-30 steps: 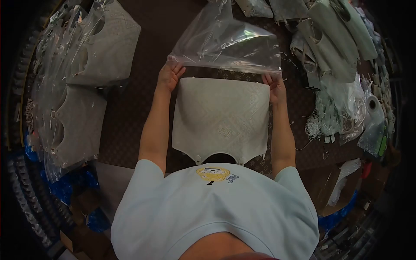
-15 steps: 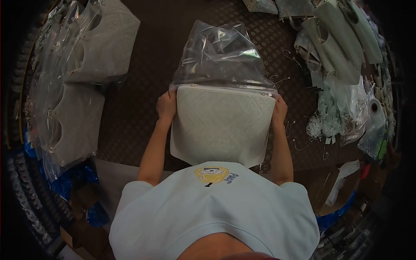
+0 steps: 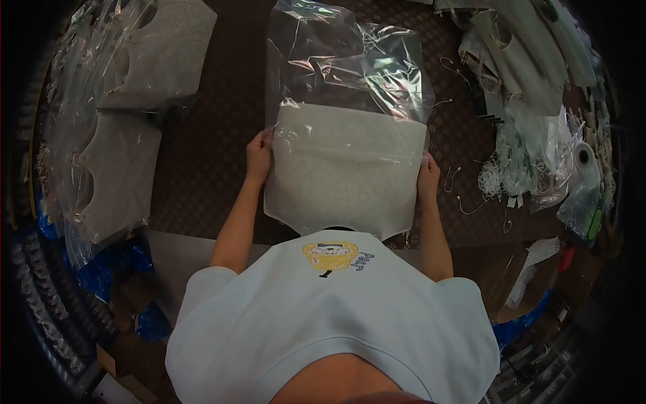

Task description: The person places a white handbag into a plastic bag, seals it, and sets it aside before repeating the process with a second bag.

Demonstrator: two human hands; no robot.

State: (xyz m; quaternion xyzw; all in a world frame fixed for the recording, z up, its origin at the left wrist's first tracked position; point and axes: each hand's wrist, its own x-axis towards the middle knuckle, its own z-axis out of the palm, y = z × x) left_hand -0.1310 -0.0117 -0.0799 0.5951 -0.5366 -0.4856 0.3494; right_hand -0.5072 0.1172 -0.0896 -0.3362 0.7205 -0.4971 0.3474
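Observation:
A pale cream handbag (image 3: pixel 343 192) with an embossed pattern lies flat on the brown patterned table in front of my body. A clear plastic bag (image 3: pixel 330 67) covers its far part, and the rest of the plastic stretches away beyond the handbag. My left hand (image 3: pixel 258 158) is closed on the plastic bag's edge at the handbag's left side. At the right side my right hand (image 3: pixel 428 178) also has its fingers closed on the plastic, a little nearer to me. The handbag's near part is outside the plastic.
Plastic-wrapped cream handbags (image 3: pixel 124 168) are piled on the left. More cream handbags (image 3: pixel 525 60) lie at the far right. Below them are white strings (image 3: pixel 491 176), bundled tags and plastic, and a clear roll (image 3: pixel 584 156). Loose cords (image 3: pixel 471 205) lie right of my right hand.
The plastic bag has come toward me over the handbag's far part and now lies spread out longer. Both hands have slid nearer along the sides relative to the handbag's far edge.

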